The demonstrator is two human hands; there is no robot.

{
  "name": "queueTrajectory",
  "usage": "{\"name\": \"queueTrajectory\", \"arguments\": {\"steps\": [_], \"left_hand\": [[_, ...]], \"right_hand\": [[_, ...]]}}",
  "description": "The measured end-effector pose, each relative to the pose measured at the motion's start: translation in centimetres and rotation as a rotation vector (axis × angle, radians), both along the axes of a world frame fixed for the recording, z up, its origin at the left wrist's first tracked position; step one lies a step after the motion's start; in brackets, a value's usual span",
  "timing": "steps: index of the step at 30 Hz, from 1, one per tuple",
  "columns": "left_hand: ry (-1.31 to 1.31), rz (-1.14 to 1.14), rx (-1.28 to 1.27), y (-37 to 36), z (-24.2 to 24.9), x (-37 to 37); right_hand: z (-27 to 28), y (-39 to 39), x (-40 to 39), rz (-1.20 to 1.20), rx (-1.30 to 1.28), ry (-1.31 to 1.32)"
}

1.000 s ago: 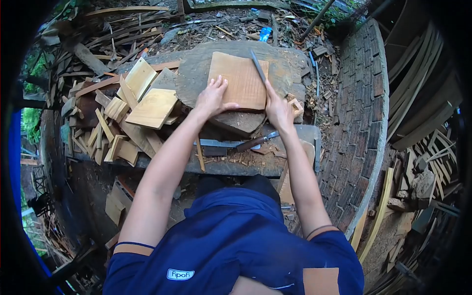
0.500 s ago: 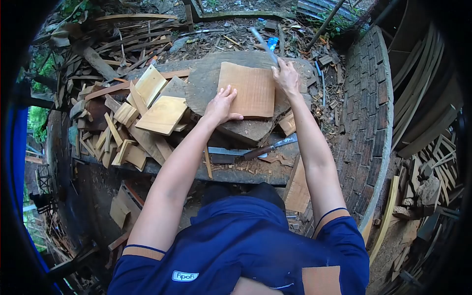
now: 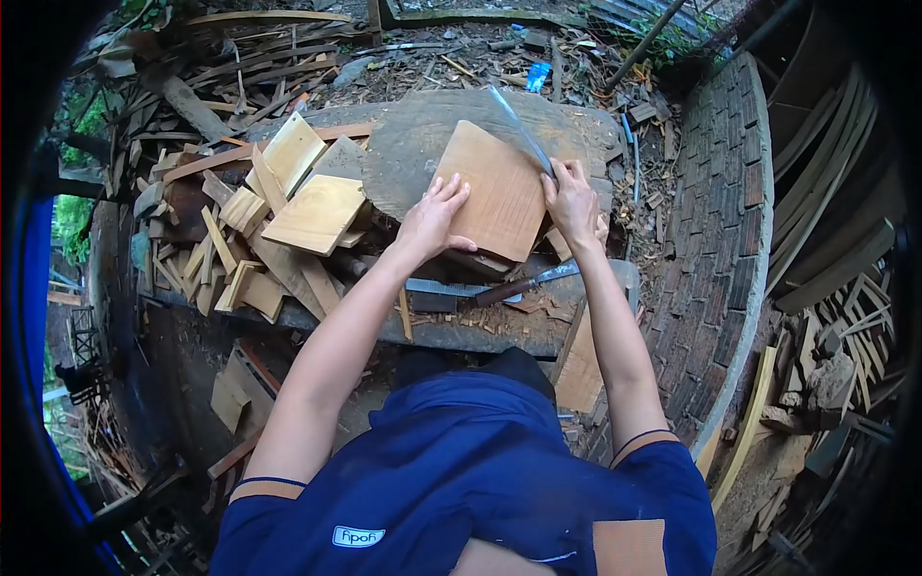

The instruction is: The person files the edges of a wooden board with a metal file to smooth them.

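A square brown wooden board lies turned at an angle on a thick wooden block. Spread over the board's left corner is my left hand, fingers apart, with the thumb along its lower edge. My right hand is closed round the lower end of a long, thin metal blade, just beside the board's right edge. The blade slants up and to the left, past the board's upper right side. Its handle is hidden in my fingers.
Light wooden pieces are heaped left of the block. A saw-like tool and a dark-handled knife lie below it on the bench. A curved brick wall runs along the right.
The board has turned clockwise on the block. My right hand has moved down and slightly right with the blade; my left hand stays on the board, shifted slightly.
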State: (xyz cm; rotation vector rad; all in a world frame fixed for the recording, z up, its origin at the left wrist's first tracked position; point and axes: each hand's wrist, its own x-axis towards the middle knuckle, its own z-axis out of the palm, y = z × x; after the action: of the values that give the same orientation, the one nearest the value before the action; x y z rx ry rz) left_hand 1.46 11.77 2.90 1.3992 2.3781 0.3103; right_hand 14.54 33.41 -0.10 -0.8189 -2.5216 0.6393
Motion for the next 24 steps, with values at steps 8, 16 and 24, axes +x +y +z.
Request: {"name": "queueTrajectory", "arguments": {"steps": [8, 16, 24], "left_hand": [[0.016, -0.004, 0.004, 0.4, 0.6, 0.1], [0.184, 0.006, 0.129, 1.5, -1.3, 0.9], [0.099, 0.026, -0.004, 1.9, -1.0, 0.7]], "right_hand": [[0.7, -4.0, 3.9, -0.108, 0.013, 0.030], [1.0, -13.5, 11.8, 0.008, -0.186, -0.036], [1.1, -9.6, 7.4, -0.097, -0.155, -0.095]]}}
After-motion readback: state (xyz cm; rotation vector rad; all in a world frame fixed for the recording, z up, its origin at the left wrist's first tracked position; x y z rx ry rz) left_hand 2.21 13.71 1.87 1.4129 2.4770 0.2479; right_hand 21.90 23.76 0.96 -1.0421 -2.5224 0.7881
